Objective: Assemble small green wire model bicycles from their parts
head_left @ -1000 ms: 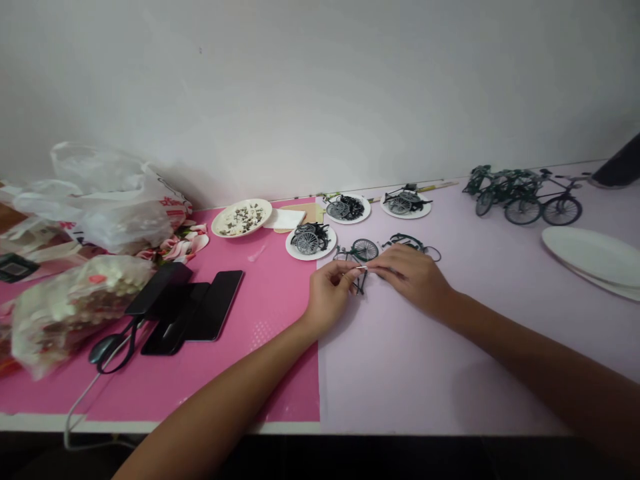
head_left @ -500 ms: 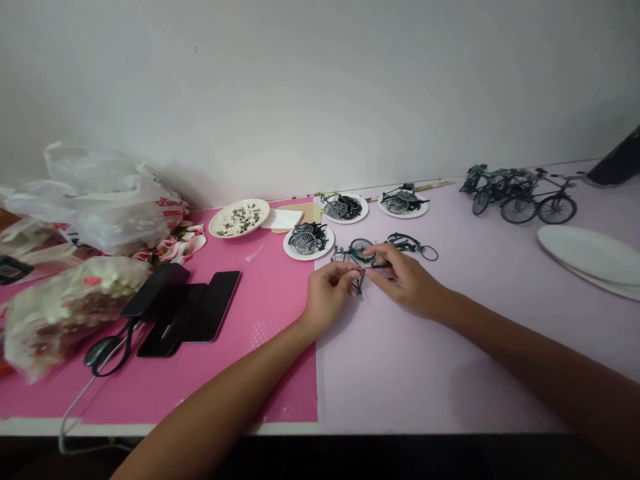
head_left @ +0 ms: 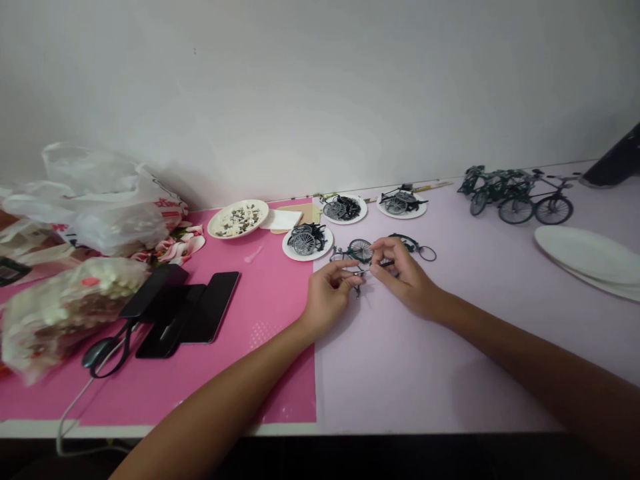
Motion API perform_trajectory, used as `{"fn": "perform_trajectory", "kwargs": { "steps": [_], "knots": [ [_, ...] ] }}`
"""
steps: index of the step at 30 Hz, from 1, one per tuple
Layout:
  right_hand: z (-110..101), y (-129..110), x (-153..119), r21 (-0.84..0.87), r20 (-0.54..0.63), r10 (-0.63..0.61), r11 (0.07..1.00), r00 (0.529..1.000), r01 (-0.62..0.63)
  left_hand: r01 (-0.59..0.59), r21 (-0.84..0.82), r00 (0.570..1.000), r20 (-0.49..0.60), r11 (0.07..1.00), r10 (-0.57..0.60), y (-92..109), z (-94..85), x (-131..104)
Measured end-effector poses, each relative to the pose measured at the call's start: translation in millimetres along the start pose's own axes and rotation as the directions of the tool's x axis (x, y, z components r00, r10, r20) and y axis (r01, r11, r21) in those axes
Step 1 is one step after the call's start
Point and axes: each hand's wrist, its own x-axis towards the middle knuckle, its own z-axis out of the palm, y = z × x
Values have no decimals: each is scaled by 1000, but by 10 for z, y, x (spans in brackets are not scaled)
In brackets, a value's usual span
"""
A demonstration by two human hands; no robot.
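Observation:
My left hand point(head_left: 330, 290) is closed in a pinch on a small part too fine to make out. A small dark piece point(head_left: 357, 291) shows just under its fingertips. Facing it, my right hand point(head_left: 403, 273) grips a thin tool with a dark handle and a metal shaft point(head_left: 364, 271), whose tip reaches the left fingertips. Just behind the hands lies a dark miniature bicycle point(head_left: 359, 250), partly covered by them. Beyond my right hand rests another miniature bicycle part point(head_left: 427, 253) with a thin ring.
White plates point(head_left: 327, 248) of black and grey wheels and parts stand along the back, beside a bowl point(head_left: 215, 227) of small pieces. Miniature bicycles point(head_left: 554, 210) and oval plates point(head_left: 590, 253) are at right. Phones point(head_left: 215, 313), a black box point(head_left: 150, 293) and plastic bags point(head_left: 115, 207) fill the left.
My right hand has drawn back slightly to the right, widening the gap between the hands. The left hand stays nearly in place, its fingertips a little more apart.

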Motion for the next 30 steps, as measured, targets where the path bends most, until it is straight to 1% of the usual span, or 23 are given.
{"fn": "perform_trajectory", "kwargs": {
  "steps": [3, 7, 10, 14, 17, 20, 22, 24, 27, 30],
  "knots": [
    [3, -28, 0, 58, 12, 53, 997, 999, -53, -9, -4, 1000, 8, 1000, 9, 3, 1, -4],
    [-1, -63, 1, 230, 107, 165, 955, 980, -186, -7, 3, 1000, 27, 1000, 7, 14, -2, -9],
    [-4, -80, 4, 250, 159, 226, 932, 961, -261, -30, 13, 998, 47, 999, 29, 18, -6, -18],
    [-35, -98, -4, 131, 189, 248, 953, 950, -275, -48, 31, 998, 42, 998, 47, 19, -11, -21],
    [-97, -116, 11, -37, 203, 250, 968, 947, -248, -71, 42, 997, 29, 997, 70, 11, -14, -9],
    [-168, -129, 54, -249, 279, 224, 956, 934, -155, -95, 47, 995, 21, 994, 94, -11, -20, 4],
    [-195, -125, 79, -331, 314, 205, 939, 927, -95, -102, 53, 995, 24, 993, 101, -27, -26, 9],
    [-199, -110, 87, -349, 325, 190, 935, 926, -70, -106, 65, 994, 24, 992, 105, -40, -32, 12],
    [-181, -83, 73, -315, 337, 187, 946, 923, -77, -110, 77, 994, 19, 991, 109, -49, -38, 12],
    [-163, -81, 59, -291, 322, 176, 954, 930, -79, -100, 74, 995, 20, 992, 99, -47, -39, 10]
  ]
}}
